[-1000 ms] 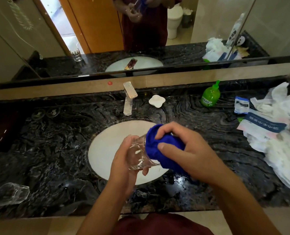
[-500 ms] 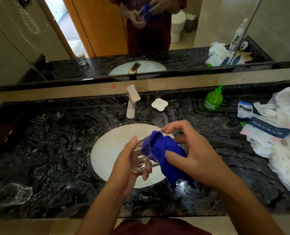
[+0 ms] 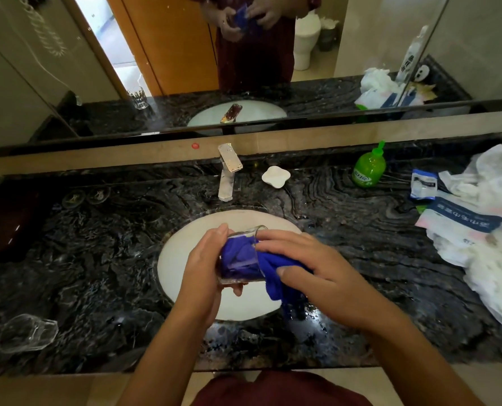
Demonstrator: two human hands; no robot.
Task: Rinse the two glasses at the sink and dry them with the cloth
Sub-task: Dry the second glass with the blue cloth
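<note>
- Head view: the left hand (image 3: 203,271) grips a clear glass (image 3: 242,254) above the white sink (image 3: 179,259), fingers wrapped under and behind it, the glass tilted with its rim pointing away from the person and to the right.
- A blue cloth (image 3: 269,271) is stuffed inside the glass and trails out to the right, hanging down toward the front edge of the basin.
- The right hand (image 3: 311,268) holds the cloth, fingers laid over the mouth of the glass and the thumb pressing the cloth's loose part.
- The second glass (image 3: 27,336) lies on its side on the dark marbled desk (image 3: 97,273), far left near the front edge, well apart from both hands.
- Behind the sink stands a metal tap (image 3: 228,171), with a small white soap dish (image 3: 275,177) just beside it on the right.
- Farther right sit a green soap bottle (image 3: 368,168), a small blue-and-white packet (image 3: 423,184) and a heap of white wrappers (image 3: 487,230) with a blue-printed pack among them.
- The mirror (image 3: 273,54) along the wall reflects the desk, the basin, an upright glass, an orange door, and the person's hands with the blue cloth.
</note>
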